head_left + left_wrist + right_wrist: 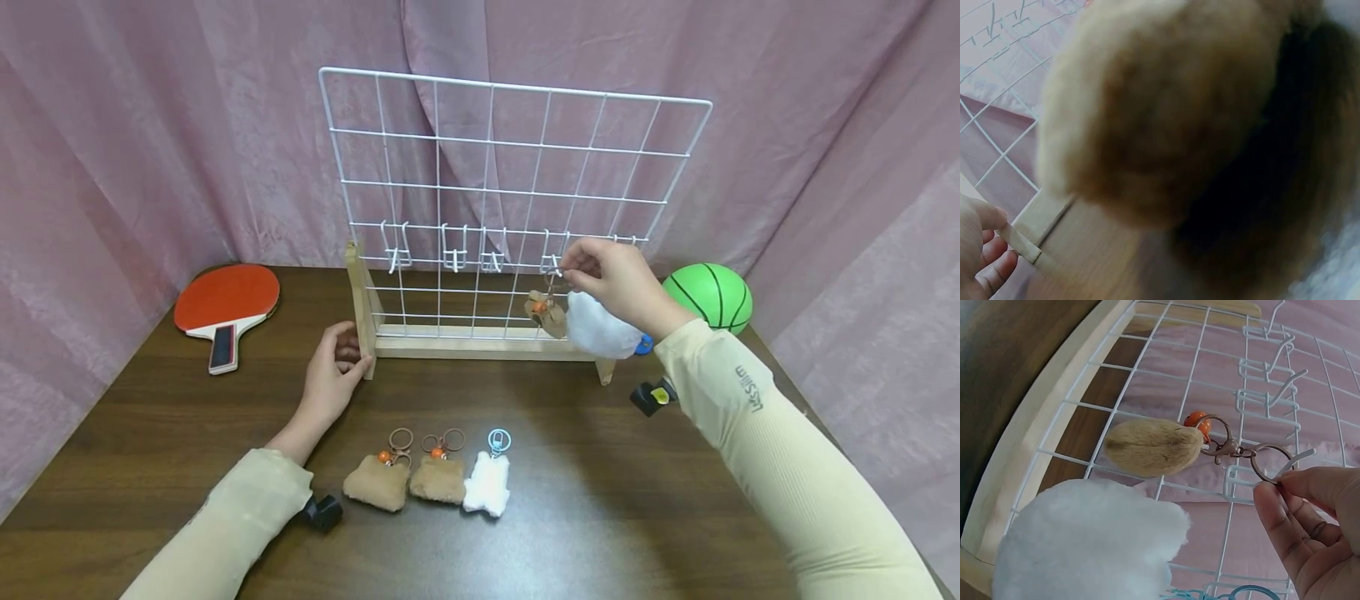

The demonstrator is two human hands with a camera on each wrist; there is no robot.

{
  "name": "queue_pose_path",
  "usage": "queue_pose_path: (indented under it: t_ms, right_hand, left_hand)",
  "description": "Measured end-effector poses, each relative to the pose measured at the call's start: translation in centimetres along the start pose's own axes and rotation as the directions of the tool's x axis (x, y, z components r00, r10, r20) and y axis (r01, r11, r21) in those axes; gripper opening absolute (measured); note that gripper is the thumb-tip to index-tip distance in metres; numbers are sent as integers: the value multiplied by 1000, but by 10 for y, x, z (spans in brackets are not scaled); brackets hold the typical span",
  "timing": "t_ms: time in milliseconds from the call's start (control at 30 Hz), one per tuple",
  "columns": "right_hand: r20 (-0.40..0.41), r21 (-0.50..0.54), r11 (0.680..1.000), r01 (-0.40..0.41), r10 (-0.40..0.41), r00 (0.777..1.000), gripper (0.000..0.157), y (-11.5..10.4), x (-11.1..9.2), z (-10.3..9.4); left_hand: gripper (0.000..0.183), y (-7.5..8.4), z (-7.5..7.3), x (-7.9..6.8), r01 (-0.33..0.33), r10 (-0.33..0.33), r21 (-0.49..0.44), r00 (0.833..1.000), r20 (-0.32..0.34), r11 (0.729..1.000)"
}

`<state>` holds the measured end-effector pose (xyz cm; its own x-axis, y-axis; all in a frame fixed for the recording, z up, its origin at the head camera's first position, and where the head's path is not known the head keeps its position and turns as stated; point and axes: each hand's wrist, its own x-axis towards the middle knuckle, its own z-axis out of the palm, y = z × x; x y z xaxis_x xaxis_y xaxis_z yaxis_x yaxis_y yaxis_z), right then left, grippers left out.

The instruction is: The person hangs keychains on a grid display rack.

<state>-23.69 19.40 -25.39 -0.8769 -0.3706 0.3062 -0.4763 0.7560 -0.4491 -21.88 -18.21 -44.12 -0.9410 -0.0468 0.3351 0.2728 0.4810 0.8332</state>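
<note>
My right hand [611, 279] pinches the bronze ring [1272, 464] of a brown plush keychain [1154, 447] between thumb and fingertips. The white hook [1300, 459] shows through that ring. Below the ring dangles the brown plush, with an orange bell [1197, 422] at its top. Close beside it is a white plush keychain [600, 325], its top hidden behind the right hand in the head view. With thumb and fingers, my left hand [333, 371] grips the left leg [362, 308] of the wooden stand holding the white wire grid [487, 185].
Several more hooks [454, 254] line the grid. In front lie two brown plush keychains [378, 483] [438, 481] and a white one [487, 485]. A red table tennis paddle [228, 298] lies at left; a green ball [708, 296] sits behind the right forearm. Blurred brown plush [1160, 112] fills the left wrist view.
</note>
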Motion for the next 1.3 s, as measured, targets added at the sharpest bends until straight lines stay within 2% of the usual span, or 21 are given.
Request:
queue_pose_path:
  t_ms: [467, 833, 1300]
  right_hand:
    - [0, 4, 1000, 0, 0, 1000, 12, -1, -3, -4]
    - [-135, 8, 999, 36, -34, 990, 13, -11, -15, -12]
    - [-219, 51, 995, 87, -74, 973, 13, -20, -35, -12]
  left_hand:
    - [56, 1, 0, -1, -7, 7, 0, 1000, -2, 1000]
    - [55, 0, 2, -1, -5, 5, 3, 1000, -17, 1000]
    - [54, 1, 2, -1, -6, 6, -8, 1000, -17, 1000]
